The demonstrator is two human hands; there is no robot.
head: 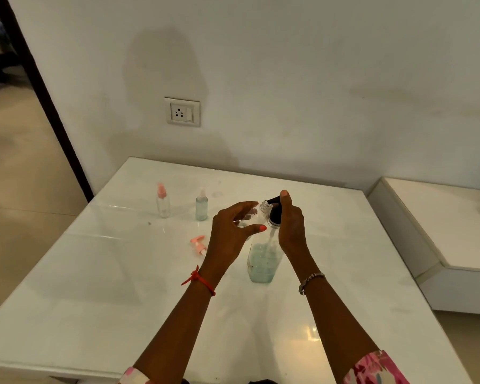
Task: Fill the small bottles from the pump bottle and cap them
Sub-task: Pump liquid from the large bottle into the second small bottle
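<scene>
Small bottles first, over on the left of the desk (94, 273): the pink-capped bottle (163, 202) stands upright and looks empty, and just to its right the blue-filled bottle (201, 206) stands capped, so that one reads as finished. Nearer us, a loose pink cap (198, 244) lies on its side on the desk, apart from both, very likely the top for the bottle in play. Now the action: the left hand (233, 231) has the open bottle (257, 214) in a loose grip, fingers and thumb curled round its clear body, tilting its bare mouth right up to the spout. To the right stands the pump bottle (263, 256), upright on the desk with blue liquid in its lower part. The right hand (290, 225) has its grip wrapped round the black pump head (274, 213), one fingertip riding on top. This is the filling step, I'd say, and the clear bottle shows no liquid I can make out, so it looks barely begun. The next move calls for a firm press down while the left hand keeps that narrow mouth square under the spout; any drift and the liquid lands on the desk. After that, pick up the pink cap and screw it on, then the empty one on the far left needs its turn.
</scene>
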